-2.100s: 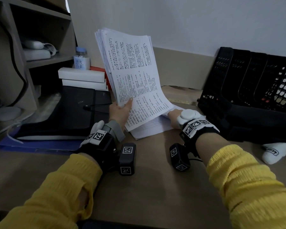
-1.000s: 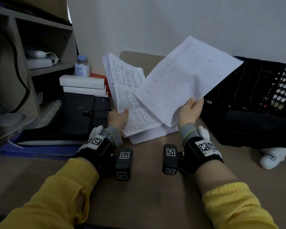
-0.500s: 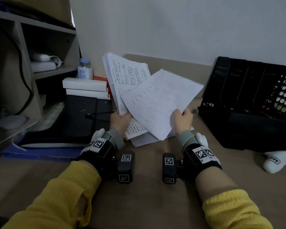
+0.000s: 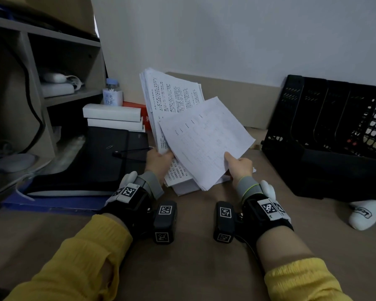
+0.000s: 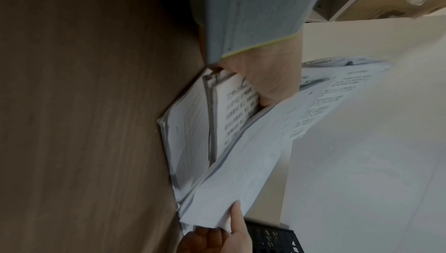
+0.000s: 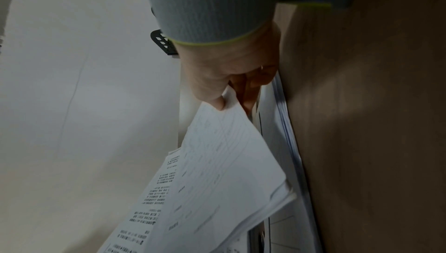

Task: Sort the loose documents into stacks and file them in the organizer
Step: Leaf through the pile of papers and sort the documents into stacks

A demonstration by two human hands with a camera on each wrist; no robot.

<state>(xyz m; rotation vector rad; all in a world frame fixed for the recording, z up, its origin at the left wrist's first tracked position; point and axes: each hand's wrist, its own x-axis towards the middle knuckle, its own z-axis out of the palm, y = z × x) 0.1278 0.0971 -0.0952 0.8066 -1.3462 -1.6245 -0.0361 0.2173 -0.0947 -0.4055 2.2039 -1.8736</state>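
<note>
My left hand (image 4: pixel 160 158) grips the lower edge of a thick sheaf of printed pages (image 4: pixel 174 94), fingers curled round it so the sheaf stands nearly upright and leans away toward twelve o'clock. My right hand (image 4: pixel 239 165) pinches the lower right corner of a thinner bundle of form sheets (image 4: pixel 206 137), thumb on top and fingers beneath; the right wrist view shows the same pinch (image 6: pixel 229 77) at the sheet's corner. This bundle is tilted, its far corner pointing to about one o'clock, and it overlaps the front of the upright sheaf, so the two lots of paper touch where they cross.

Under both lies a flat stack of documents (image 4: pixel 182 187) on the table (image 4: pixel 193 268), straight ahead of me, its near edge showing between my wrists. In the left wrist view this stack (image 5: pixel 188 142) lies against the wood with the held sheets slanting above it.

The black organizer (image 4: pixel 326 135) stands at two o'clock against the wall, well apart from the papers; what its slots hold I cannot tell. At ten o'clock sit two white boxes (image 4: pixel 113 118) piled on a black folder (image 4: pixel 89 161), with a small labelled bottle (image 4: pixel 112 93) behind them. A white sock-like object (image 4: pixel 367 213) lies at four o'clock, near the organizer's base.
</note>
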